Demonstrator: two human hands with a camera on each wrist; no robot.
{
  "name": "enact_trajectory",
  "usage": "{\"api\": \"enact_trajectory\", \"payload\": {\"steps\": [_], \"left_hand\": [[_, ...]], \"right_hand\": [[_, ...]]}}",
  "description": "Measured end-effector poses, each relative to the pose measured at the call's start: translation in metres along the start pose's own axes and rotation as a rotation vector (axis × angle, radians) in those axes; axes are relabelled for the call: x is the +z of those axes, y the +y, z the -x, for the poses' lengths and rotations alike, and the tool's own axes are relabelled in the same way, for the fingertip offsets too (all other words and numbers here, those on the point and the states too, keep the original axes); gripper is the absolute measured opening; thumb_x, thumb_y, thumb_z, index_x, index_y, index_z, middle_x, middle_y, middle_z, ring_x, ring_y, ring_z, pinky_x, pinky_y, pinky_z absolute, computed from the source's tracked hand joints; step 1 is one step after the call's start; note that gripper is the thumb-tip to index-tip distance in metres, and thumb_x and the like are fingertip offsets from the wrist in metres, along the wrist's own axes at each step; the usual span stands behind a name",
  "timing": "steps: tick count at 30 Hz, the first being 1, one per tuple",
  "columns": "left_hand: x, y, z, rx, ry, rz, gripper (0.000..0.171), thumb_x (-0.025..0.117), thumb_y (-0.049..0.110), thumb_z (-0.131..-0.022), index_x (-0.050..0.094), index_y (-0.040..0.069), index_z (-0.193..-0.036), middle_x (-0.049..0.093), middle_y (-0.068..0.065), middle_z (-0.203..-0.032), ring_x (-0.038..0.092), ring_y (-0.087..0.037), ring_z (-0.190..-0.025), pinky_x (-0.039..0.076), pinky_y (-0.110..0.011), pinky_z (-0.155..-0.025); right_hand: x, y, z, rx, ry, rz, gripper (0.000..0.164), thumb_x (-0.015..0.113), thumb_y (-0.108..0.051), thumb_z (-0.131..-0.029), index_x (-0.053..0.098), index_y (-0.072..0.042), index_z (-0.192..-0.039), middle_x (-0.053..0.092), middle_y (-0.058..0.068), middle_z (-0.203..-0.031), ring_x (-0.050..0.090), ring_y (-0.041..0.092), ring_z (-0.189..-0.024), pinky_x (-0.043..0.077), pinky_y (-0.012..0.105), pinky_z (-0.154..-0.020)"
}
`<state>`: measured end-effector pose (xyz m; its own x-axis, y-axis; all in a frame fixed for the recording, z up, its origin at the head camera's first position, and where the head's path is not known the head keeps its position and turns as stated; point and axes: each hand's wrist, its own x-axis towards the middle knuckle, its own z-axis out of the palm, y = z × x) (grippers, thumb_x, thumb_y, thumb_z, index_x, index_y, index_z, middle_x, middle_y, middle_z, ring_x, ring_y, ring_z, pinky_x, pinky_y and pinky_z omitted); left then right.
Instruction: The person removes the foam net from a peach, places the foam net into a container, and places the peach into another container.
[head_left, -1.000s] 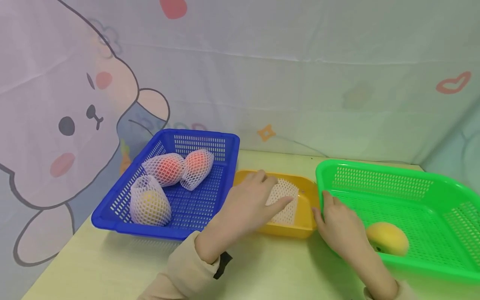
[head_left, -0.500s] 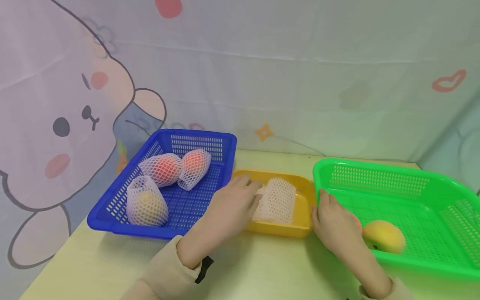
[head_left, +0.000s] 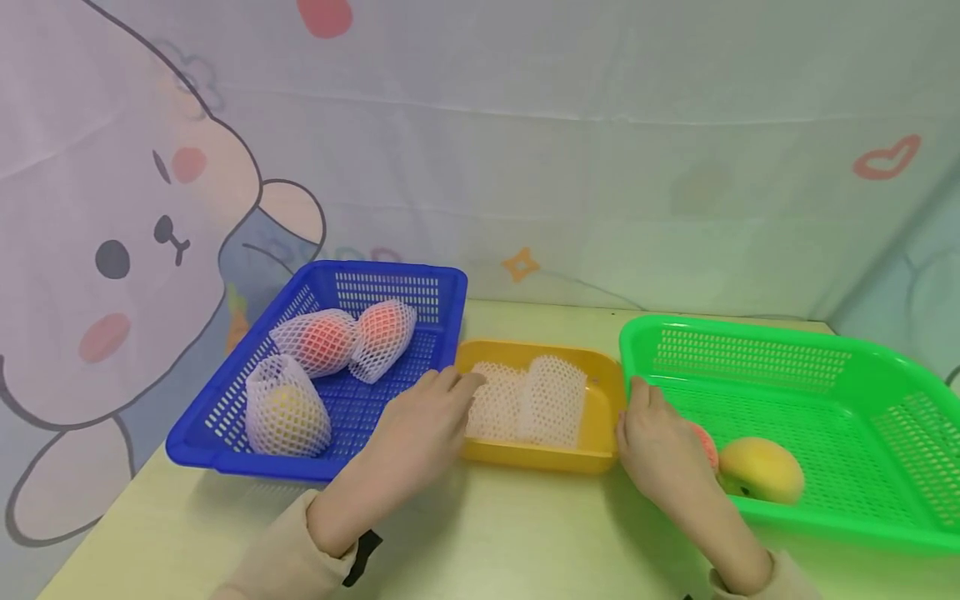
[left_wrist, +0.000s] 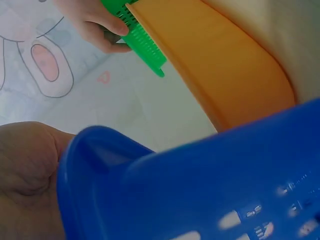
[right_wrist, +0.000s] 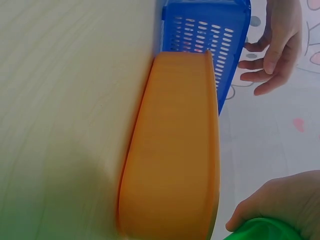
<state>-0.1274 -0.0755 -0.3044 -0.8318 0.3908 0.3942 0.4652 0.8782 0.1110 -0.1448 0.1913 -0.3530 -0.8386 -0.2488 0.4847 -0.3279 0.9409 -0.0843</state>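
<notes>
My left hand point(head_left: 420, 425) hovers at the right side of the blue basket point(head_left: 225, 457), fingers loosely bent and holding nothing; in the right wrist view its fingers point(right_wrist: 274, 60) are spread apart. My right hand point(head_left: 667, 442) grips the left rim of the green basket point(head_left: 832, 450), thumb outside. Between the baskets stands a yellow tray point(head_left: 540, 457), with two white foam fruit nets point(head_left: 557, 402) lying side by side in it. Inside the green basket are a yellow mango-like fruit point(head_left: 765, 471) and a reddish fruit point(head_left: 707, 443), partly hidden behind my right hand.
Two reddish fruits point(head_left: 327, 342) and a yellow fruit point(head_left: 288, 421), each in a white foam net, lie in the blue basket. All the containers stand on a pale wooden table point(head_left: 495, 533). A printed cloth point(head_left: 570, 167) hangs behind.
My left hand has moved left, from above the foam nets in the yellow tray to the blue basket's right side, uncovering the nets. My right hand stays on the green basket's rim.
</notes>
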Motion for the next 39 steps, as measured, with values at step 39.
{"api": "enact_trajectory", "payload": {"steps": [39], "left_hand": [[-0.012,-0.079,0.029,0.191,-0.138,-0.092,0.026,0.065,0.023,-0.09,0.065,0.006,-0.11,0.062,-0.003,-0.094,0.062,-0.016,-0.081,0.054,-0.035,-0.072]], "right_hand": [[0.002,-0.001,0.001,-0.02,0.004,0.045,0.038,0.054,-0.002,-0.087,0.047,0.023,-0.115,0.059,0.028,-0.088,0.058,0.029,-0.065,0.05,0.032,-0.048]]}}
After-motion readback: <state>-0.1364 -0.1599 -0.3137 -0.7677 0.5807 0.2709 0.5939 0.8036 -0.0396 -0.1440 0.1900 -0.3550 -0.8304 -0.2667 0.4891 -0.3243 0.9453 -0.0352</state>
